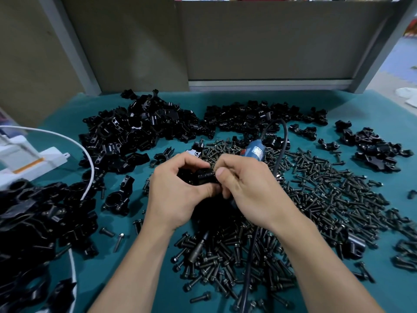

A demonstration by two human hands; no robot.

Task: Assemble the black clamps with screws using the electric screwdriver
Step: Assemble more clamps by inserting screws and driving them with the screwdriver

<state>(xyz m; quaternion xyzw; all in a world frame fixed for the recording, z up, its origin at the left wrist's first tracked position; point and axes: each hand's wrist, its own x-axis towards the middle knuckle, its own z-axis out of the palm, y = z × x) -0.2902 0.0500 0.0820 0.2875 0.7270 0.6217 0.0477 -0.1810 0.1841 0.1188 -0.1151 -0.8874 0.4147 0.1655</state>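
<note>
Screws [225,267] lie loose in a wide drift on the near part of the teal counter [194,98], with the tool's dark cable [248,274] running through them. Just beyond, both hands meet over the drift. The left hand [178,190] has its fingers curled round a black clamp [204,176] and holds it off the counter. The right hand [246,188] has thumb and fingers closed in a pinch against the clamp's right end. What sits in that pinch is hidden; I judge it to be a screw being started by hand. The electric screwdriver [255,152] lies on the screws just past the right hand, gripped by neither hand. Its blue body shows there, and what looks like its dark nose comes out below the wrists.

The step in hand, then, looks like seating a screw in the clamp's hole. The next move would call for the right hand to let go and take up the screwdriver. It would then set the bit square in the screw head while the left stops the clamp from turning.

No bin, tray or box shows: everything lies loose in heaps. Clamp parts make a near-left heap [33,222], a larger far-left heap [135,129], a far-middle heap [259,116] and a smaller far-right heap [374,147]. A white unit [27,159] with a white cord [93,170] sits at the left edge.
</note>
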